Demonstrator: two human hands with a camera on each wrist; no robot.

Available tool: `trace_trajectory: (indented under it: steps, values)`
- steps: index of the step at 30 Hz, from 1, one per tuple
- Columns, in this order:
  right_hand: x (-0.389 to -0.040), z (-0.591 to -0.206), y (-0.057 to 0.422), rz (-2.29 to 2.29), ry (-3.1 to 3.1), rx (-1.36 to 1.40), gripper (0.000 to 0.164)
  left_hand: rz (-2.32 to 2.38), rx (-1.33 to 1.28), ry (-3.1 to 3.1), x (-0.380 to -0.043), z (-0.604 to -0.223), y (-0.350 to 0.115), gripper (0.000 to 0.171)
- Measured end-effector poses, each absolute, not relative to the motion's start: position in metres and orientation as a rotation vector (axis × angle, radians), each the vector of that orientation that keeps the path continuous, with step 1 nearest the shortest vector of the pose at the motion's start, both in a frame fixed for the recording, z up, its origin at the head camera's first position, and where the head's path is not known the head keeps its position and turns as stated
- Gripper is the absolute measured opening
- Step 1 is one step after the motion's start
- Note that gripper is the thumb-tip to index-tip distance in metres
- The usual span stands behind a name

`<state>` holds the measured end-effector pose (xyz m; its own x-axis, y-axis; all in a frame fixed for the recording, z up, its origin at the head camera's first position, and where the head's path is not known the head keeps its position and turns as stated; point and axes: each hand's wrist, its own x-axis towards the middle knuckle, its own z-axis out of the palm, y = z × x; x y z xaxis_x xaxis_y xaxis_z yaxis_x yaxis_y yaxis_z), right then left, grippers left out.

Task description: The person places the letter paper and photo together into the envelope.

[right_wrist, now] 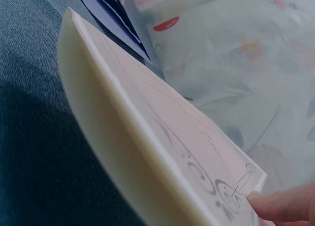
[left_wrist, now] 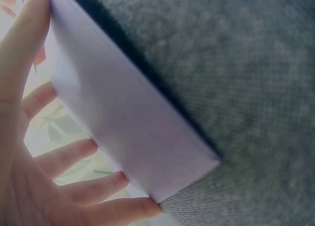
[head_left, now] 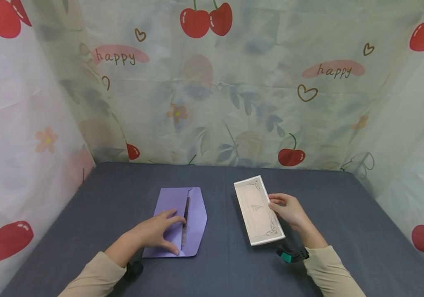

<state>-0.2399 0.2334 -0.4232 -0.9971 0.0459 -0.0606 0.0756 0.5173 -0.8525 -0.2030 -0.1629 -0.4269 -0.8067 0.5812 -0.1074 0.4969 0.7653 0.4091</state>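
Note:
A purple envelope (head_left: 169, 198) lies on the table at left, its flap (head_left: 198, 222) folded out to the right and a dark slit showing at its mouth. Over it my left hand (head_left: 156, 232) spreads its fingers, the fingertips at the slit and the thumb near the lower edge. In the left wrist view, extended fingers (left_wrist: 74, 157) touch along one edge of the envelope (left_wrist: 113, 108). My right hand (head_left: 289, 211) pinches a cream folded card (head_left: 258, 212) by its right edge. Scrollwork decorates the card's front; the right wrist view shows its two leaves (right_wrist: 98, 117) slightly parted.
A dark grey cloth covers the table (head_left: 226, 272). Curtains (head_left: 212, 123) printed with cherries and hearts hang behind it and along both sides. A black and teal band (head_left: 291, 255) sits at the right wrist.

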Motion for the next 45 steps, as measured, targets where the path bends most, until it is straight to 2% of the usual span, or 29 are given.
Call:
trace_trajectory:
  steps: [10,45]
  values:
    - [-0.237,-0.414,0.216,-1.508,2.675,0.141,0.035,0.533,0.855,2.737,-0.203,-0.427,-0.162,0.072]
    - [-0.240,-0.434,0.163,-1.604,2.585,0.039,0.030,0.511,0.847,2.757,-0.203,-0.429,-0.163,0.074]
